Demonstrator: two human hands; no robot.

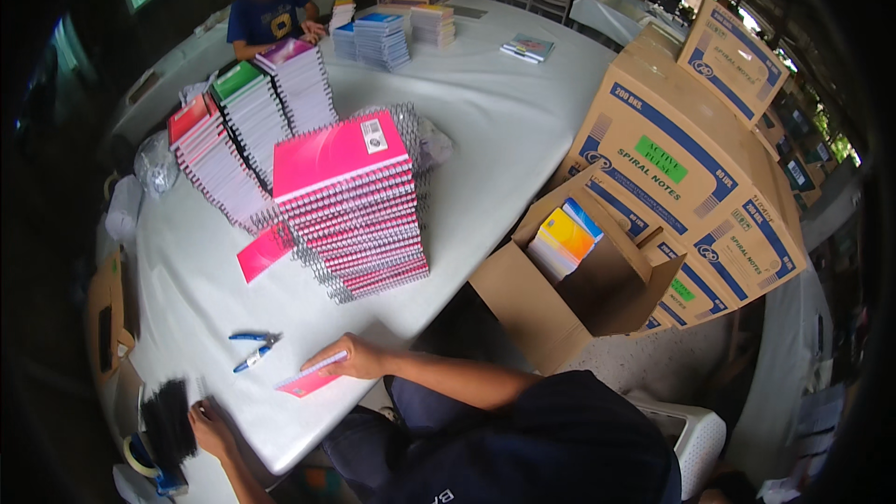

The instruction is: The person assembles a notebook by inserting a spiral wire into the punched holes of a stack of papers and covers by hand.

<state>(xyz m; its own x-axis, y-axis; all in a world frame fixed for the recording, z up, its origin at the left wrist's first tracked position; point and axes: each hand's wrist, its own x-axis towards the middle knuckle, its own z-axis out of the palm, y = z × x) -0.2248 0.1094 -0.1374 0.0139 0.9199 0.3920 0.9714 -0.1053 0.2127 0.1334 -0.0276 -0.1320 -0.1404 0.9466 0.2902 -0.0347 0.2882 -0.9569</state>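
My right hand point(353, 357) grips a thin pink notebook point(306, 382) near the table's front edge, fingers wrapped over its edge. At the lower left, my left hand point(213, 429) is beside a bundle of black binding coils point(168, 425). Its fingers are curled, and what lies between them is too small to make out. Blue-handled pliers point(254, 353) lie on the table, left of the pink notebook. Farther back stands a tall stack of pink spiral notebooks point(359, 215), with a loose pink cover point(265, 252) beside its base.
Notebook stacks with red point(191, 119), green point(238, 81) and purple point(287, 52) covers stand behind. A person point(271, 19) works across the table point(504, 107). An open carton point(532, 303) holding notebooks is at my right, before large stacked cartons point(672, 149). A tape roll point(140, 455) is lower left.
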